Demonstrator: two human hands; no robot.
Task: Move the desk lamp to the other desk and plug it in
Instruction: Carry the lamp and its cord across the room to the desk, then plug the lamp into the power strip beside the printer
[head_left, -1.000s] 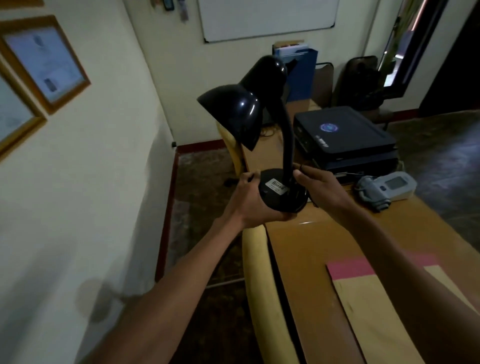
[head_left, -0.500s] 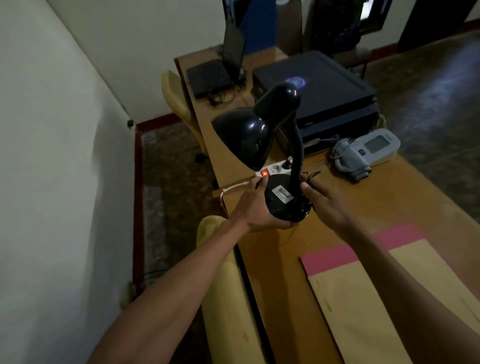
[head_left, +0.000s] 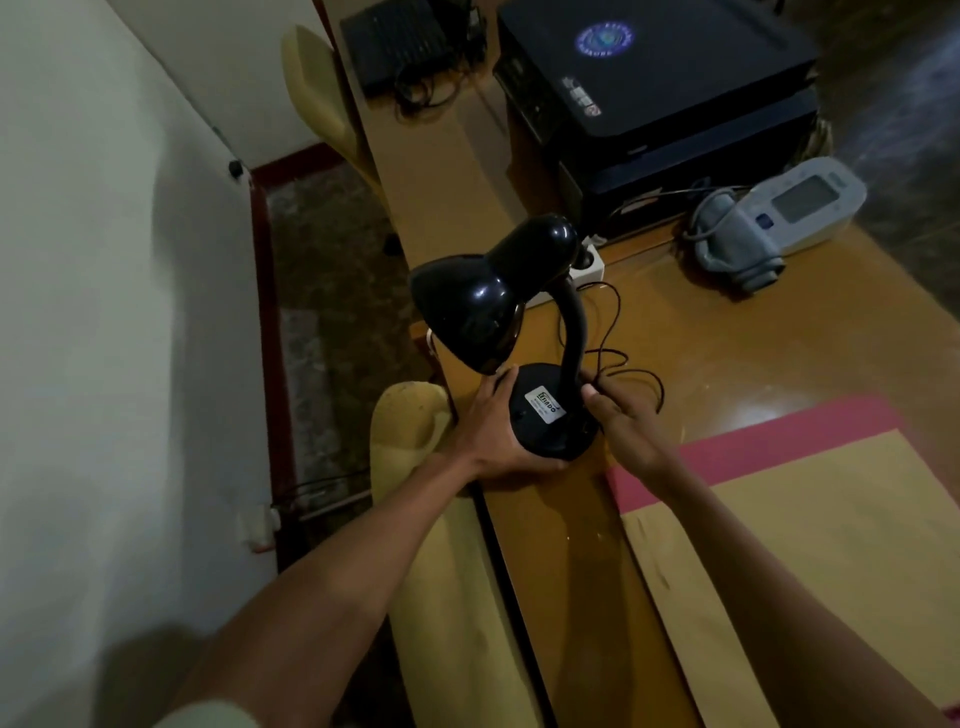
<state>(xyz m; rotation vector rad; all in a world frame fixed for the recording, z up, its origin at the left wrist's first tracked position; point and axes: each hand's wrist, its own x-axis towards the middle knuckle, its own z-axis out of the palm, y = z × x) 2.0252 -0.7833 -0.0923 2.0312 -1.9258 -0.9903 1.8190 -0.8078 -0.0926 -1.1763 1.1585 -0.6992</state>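
Note:
A black gooseneck desk lamp (head_left: 550, 415) stands upright at the near left edge of the wooden desk (head_left: 753, 364). My left hand (head_left: 493, 431) wraps its round base from the left and underneath. My right hand (head_left: 621, 421) holds the base from the right. The shade (head_left: 467, 317) tips left over the desk edge. Its thin black cord (head_left: 613, 332) loops on the desk behind my right hand. A white power strip (head_left: 589, 265) lies just behind the lamp, partly hidden by the shade.
A black printer (head_left: 660, 88) sits at the back, with a grey blood pressure monitor (head_left: 779, 218) to its right. A brown and pink folder (head_left: 810, 519) lies near right. A yellow chair (head_left: 447, 545) stands left of the desk, by the white wall (head_left: 104, 312).
The camera has tilted down and the view moved closer. The lamp has come down to the desk's near left edge, in front of the power strip, with both hands still on its base.

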